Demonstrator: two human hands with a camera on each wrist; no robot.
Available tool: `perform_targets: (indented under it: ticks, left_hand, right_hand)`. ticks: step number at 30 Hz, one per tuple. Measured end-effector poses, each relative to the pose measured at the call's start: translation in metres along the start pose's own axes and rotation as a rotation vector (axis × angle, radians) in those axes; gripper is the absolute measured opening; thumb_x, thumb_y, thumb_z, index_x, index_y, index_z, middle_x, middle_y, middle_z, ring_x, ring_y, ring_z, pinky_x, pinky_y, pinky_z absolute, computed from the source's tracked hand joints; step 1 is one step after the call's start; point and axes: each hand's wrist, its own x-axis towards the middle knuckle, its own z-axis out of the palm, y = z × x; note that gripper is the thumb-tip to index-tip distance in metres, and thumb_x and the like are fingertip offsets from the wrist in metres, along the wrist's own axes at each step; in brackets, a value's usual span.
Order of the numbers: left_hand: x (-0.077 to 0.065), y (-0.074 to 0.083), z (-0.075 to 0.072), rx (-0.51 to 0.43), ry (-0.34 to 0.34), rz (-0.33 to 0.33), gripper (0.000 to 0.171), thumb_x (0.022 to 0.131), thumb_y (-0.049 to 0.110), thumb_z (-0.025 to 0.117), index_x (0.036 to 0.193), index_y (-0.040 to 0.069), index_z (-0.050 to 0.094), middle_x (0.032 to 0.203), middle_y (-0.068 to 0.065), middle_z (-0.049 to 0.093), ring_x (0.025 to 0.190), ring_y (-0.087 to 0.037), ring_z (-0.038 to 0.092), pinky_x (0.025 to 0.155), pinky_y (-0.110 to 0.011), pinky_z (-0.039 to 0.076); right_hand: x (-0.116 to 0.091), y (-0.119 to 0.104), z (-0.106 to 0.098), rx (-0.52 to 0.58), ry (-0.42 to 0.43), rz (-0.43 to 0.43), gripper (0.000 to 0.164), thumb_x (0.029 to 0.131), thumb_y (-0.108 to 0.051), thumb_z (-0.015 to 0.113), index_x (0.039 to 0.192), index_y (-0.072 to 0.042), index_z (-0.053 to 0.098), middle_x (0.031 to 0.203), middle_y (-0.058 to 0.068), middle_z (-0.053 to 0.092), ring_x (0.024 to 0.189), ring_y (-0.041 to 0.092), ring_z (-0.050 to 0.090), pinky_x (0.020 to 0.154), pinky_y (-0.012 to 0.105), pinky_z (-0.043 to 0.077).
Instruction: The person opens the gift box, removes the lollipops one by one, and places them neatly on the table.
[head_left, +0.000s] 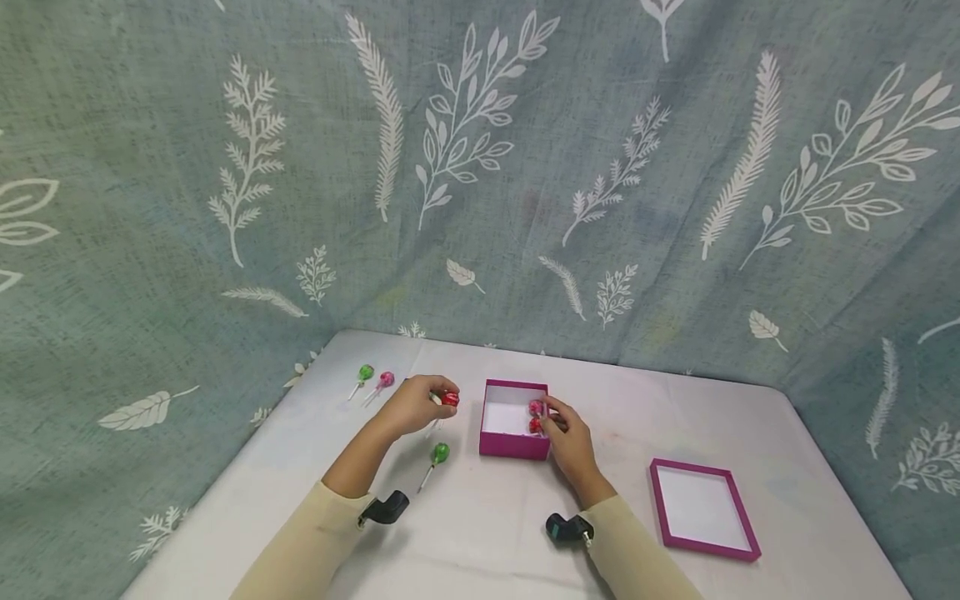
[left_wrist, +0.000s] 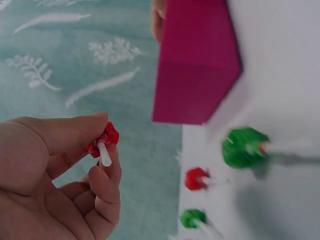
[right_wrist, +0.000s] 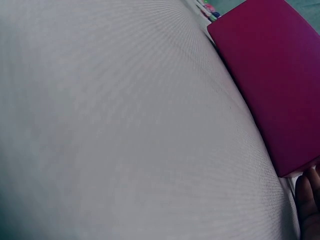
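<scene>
My left hand (head_left: 408, 408) pinches a red lollipop (left_wrist: 111, 134) between thumb and fingers, raised above the table to the left of the box. The magenta box (head_left: 514, 446) stands uncovered, its inside white. A pink lollipop (head_left: 536, 407) and a red lollipop (head_left: 535, 425) lie along its right inner wall. With its fingers at the rim, my right hand (head_left: 576, 450) grips the box's right side; in the right wrist view only some fingers (right_wrist: 307, 192) show. A green lollipop (head_left: 440, 452) lies on the table just in front of my left hand.
A green lollipop (head_left: 366, 372) and a pink lollipop (head_left: 386, 379) lie at the table's back left. Another red lollipop (left_wrist: 196, 178) on the table shows in the left wrist view. The magenta-rimmed lid (head_left: 708, 504) lies inside up at right. A patterned curtain (head_left: 525, 208) hangs behind.
</scene>
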Motion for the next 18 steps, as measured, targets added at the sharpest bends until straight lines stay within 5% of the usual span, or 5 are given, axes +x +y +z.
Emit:
perform_targets:
  ticks: [13, 18]
  left_hand:
    - [-0.018, -0.050, -0.001, 0.072, 0.029, -0.017, 0.027, 0.078, 0.006, 0.080, 0.104, 0.007, 0.071, 0.093, -0.002, 0.066, 0.088, -0.021, 0.060, 0.078, -0.041, 0.049]
    - [-0.023, -0.066, 0.001, 0.069, 0.016, -0.073, 0.026, 0.079, 0.008, 0.080, 0.104, 0.009, 0.071, 0.094, -0.001, 0.066, 0.086, -0.021, 0.059, 0.072, -0.039, 0.049]
  right_hand:
    - [0.001, 0.001, -0.001, 0.004, -0.001, 0.016, 0.040, 0.094, -0.021, 0.060, 0.134, -0.020, 0.061, 0.133, 0.001, 0.056, 0.114, 0.023, 0.056, 0.098, 0.047, 0.044]
    - [0.001, 0.001, 0.000, 0.001, 0.002, -0.003, 0.039, 0.094, -0.019, 0.060, 0.133, -0.018, 0.061, 0.132, 0.000, 0.057, 0.112, 0.022, 0.057, 0.097, 0.046, 0.045]
